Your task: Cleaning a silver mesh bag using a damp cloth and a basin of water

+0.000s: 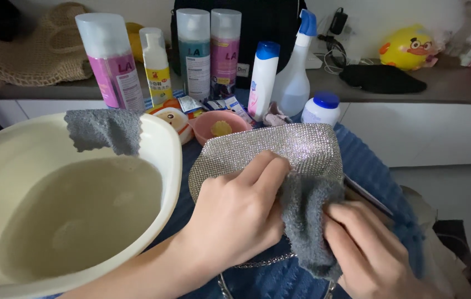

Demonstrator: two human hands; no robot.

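Nearest, the right hand [371, 252] has its fingers pinched shut on a grey cloth [307, 221], pressed against the sparkly silver bag [296, 149] lying on the blue towel [377, 171]. The left hand [235, 218] curls loosely over the bag's near edge, steadying it. I'd say short, light strokes suit those studs. Further left sits a cream basin [166, 149] of water, bottles [208, 50] beyond.

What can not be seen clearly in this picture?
- Head view: lower front of the sparkly silver bag, hidden by the left hand and grey cloth.
- Right hand: palm hidden, wrist cut off by the bottom edge.
- Cream basin: left side cut off.
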